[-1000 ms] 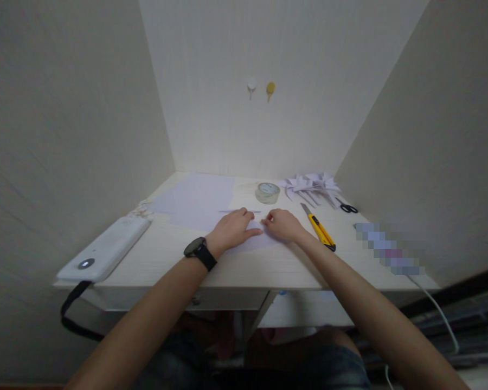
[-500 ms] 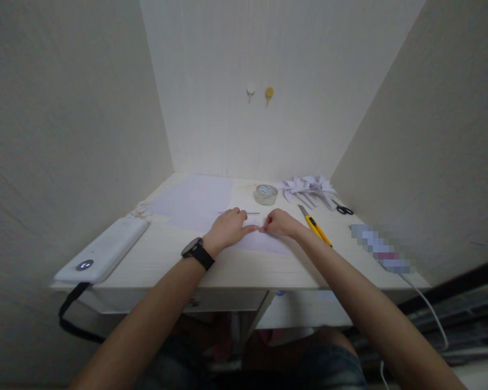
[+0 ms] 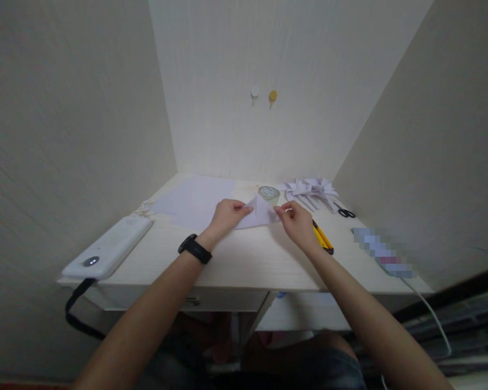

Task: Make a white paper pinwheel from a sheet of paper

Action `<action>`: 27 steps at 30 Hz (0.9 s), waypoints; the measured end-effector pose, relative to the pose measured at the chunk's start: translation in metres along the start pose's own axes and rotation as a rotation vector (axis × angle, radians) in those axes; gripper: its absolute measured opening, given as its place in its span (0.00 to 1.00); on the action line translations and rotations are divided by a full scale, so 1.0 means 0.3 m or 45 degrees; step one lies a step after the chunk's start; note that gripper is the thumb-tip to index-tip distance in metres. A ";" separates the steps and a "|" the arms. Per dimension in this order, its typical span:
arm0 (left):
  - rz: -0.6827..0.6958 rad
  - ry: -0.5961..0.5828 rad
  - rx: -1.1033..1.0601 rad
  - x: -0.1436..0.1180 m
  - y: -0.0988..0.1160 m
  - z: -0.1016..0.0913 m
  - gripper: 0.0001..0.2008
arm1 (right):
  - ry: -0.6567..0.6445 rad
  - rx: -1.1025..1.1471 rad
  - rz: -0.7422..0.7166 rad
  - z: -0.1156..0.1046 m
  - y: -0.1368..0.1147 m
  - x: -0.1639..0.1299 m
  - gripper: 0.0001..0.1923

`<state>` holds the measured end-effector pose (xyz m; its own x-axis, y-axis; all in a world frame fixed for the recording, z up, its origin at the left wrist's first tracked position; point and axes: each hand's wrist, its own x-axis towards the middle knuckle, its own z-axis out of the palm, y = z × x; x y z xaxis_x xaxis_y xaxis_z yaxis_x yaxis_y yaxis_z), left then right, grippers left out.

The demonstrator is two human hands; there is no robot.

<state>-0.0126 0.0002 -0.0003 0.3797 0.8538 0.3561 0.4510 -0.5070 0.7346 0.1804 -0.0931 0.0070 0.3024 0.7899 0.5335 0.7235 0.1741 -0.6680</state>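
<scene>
A small sheet of white paper [image 3: 261,212] is held up off the desk, creased and with a raised peak in its middle. My left hand [image 3: 229,214], with a black watch on the wrist, pinches its left side between thumb and fingers. On the opposite side, my right hand [image 3: 295,219] pinches the paper's right edge with thumb and forefinger. Behind the paper stands a roll of clear tape [image 3: 269,193], partly covered by it. A yellow utility knife [image 3: 322,238] lies beside my right hand, its blade end hidden by the hand.
Large white sheets [image 3: 195,197] lie at the back left. Folded paper pinwheels [image 3: 311,189] are piled at the back right, near black scissors [image 3: 346,213]. A white device with a strap [image 3: 108,246] sits on the left; a blurred-out phone-like item [image 3: 382,252] with a cable lies right.
Both hands have moved apart and lifted the paper from the desk, where it lay flat under them. My right hand has shifted right, covering part of the knife.
</scene>
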 end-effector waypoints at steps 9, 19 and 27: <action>0.235 0.170 0.340 -0.051 0.019 0.043 0.13 | -0.658 1.162 0.925 0.047 -0.068 -0.016 0.35; 0.345 0.187 0.496 -0.064 0.020 0.044 0.16 | -0.331 0.873 0.747 0.053 -0.026 -0.053 0.18; 0.504 0.013 0.235 -0.083 0.048 0.049 0.19 | -0.114 0.634 0.437 0.048 0.014 -0.039 0.20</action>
<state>-0.0039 -0.0302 -0.0072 0.5446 0.5902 0.5959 0.4095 -0.8071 0.4252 0.1709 -0.0931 -0.0095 0.3981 0.8921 0.2136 0.2108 0.1377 -0.9678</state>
